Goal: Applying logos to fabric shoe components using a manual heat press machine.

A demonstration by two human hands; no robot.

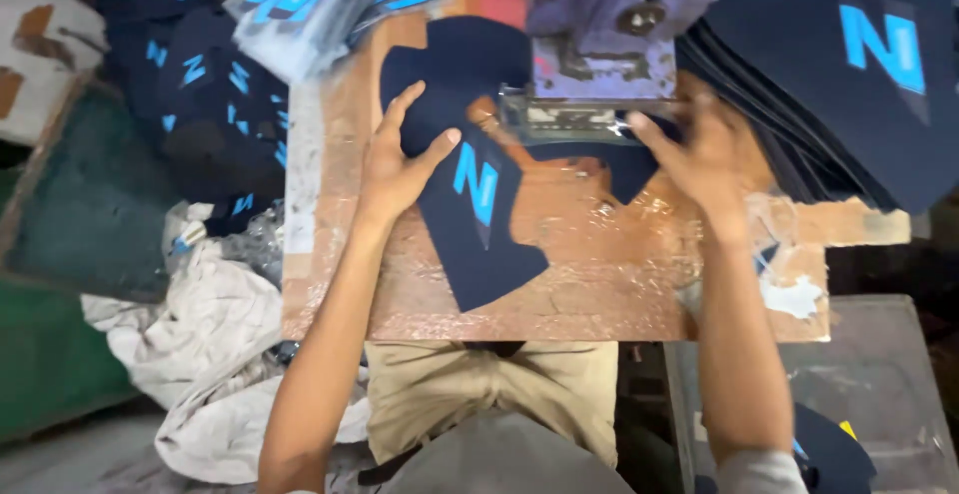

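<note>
Two hands work one navy fabric panel [470, 219] bearing a blue emblem, which lies flat on the worn brown tabletop [599, 284], its upper end reaching under the metal press head [599, 74]. The left hand [400, 159] rests spread on the panel's left edge, fingers open, pressing rather than gripping. The right hand [699, 149] is blurred at the panel's right end beside the press; I cannot tell its grip. A stack of like panels [849, 64] sits at right, loose ones [210, 94] at left, white cloth [220, 344] below.
</note>
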